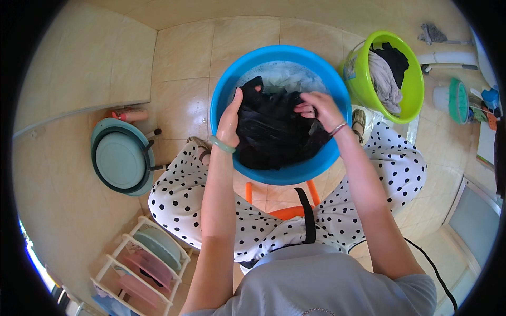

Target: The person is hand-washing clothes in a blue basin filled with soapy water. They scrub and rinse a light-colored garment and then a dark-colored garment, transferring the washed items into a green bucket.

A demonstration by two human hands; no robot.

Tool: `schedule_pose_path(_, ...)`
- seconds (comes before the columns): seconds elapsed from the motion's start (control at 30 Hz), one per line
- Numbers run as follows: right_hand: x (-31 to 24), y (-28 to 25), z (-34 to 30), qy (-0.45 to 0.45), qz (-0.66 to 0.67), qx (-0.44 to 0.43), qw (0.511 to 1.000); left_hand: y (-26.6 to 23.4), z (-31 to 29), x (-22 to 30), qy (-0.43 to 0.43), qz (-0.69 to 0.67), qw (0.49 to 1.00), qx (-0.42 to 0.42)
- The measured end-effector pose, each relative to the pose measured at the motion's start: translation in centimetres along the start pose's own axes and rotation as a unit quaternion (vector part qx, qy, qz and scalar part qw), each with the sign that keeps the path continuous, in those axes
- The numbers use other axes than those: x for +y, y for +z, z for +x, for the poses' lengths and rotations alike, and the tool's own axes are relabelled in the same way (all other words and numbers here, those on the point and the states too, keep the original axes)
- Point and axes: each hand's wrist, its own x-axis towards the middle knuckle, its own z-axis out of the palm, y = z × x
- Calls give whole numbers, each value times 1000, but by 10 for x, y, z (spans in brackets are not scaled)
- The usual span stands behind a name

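Observation:
A blue basin (221, 68) holds soapy water with white suds (284, 71) at its far side. Over it a black garment (274, 131) lies bunched, wet and dark; its exact kind cannot be made out. My left hand (230, 118), a green bangle at its wrist, grips the garment's left edge, its fingers partly hidden by the cloth. On the opposite side, my right hand (324, 109) has its fingers curled on the garment's upper right part. A silver bracelet circles that wrist.
A lime-green bucket (412, 100) with grey and black clothes stands right of the basin. Stacked basins (121, 160) lean at the left wall, above a white rack (113, 260) with slippers. An orange stool leg (249, 193) shows between my knees; a black cable (435, 268) trails at right.

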Motion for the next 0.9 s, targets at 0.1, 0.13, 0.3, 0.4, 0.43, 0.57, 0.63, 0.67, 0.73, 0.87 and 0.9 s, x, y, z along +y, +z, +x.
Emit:
schedule_pose_path(0.1, -38, -42, -13, -32, 269, -62, 960, -42, 32, -33, 45, 247, 957, 143)
schedule_pose_path(0.13, -50, -41, -19, -85, 247, -38, 965, -55, 39, -43, 67, 330, 922, 189)
schedule_pose_path(0.3, -70, -45, -28, -203, 116, 76, 969, -65, 42, -41, 24, 418, 880, 223)
schedule_pose_path(0.4, -65, -27, -20, -227, 82, 122, 963, -72, 37, -38, 55, 291, 926, 235)
schedule_pose_path(0.43, -59, -27, -11, -219, 97, 111, 965, -82, 36, -41, 79, 199, 949, 234)
schedule_pose_path(0.57, -29, -48, 22, -179, 239, 156, 941, -49, 30, -25, 92, 163, 953, 238)
schedule_pose_path(0.63, -11, -68, 32, -190, 213, 181, 941, -26, 27, -6, 64, 167, 974, 136)
schedule_pose_path(0.67, -9, -70, 32, -146, 135, 174, 964, -23, 21, -3, 48, 170, 980, 96)
schedule_pose_path(0.73, -21, -46, 19, -143, 137, 107, 974, -18, 15, -13, 61, 209, 976, 14)
schedule_pose_path(0.87, -25, -49, 16, -171, 83, -11, 982, -14, 13, -35, 20, 422, 895, -145)
schedule_pose_path(0.9, -24, -53, 19, -190, 7, -21, 982, -17, 15, -45, 34, 434, 885, -162)
